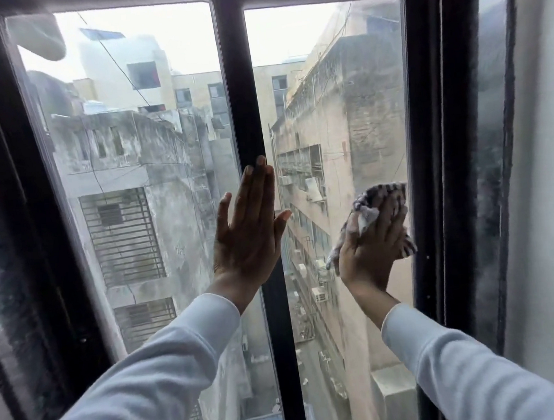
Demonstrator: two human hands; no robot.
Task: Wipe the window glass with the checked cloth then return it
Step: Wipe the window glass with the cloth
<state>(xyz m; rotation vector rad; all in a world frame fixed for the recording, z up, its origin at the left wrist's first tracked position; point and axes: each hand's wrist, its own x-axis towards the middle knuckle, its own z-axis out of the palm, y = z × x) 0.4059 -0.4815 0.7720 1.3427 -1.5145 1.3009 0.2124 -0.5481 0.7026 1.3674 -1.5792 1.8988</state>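
Right hand (372,245) pressing a bunched blue-and-white checked cloth (380,200) flat against the right pane of clear window glass (333,104), left hand (248,225) open-palmed, empty, on the black centre frame bar (240,79).

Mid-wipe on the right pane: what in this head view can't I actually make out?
- Checked cloth: mostly covered by the right hand, so its full size and folds are hidden.
- Glass under the cloth: hidden, so its cleanliness cannot be judged.
- Left hand: palm faces away; contact with the centre frame bar or the left pane is unclear.
- Window sill and lower frame: cut off by the bottom edge and both sleeves.
- Where the cloth gets returned: out of view.
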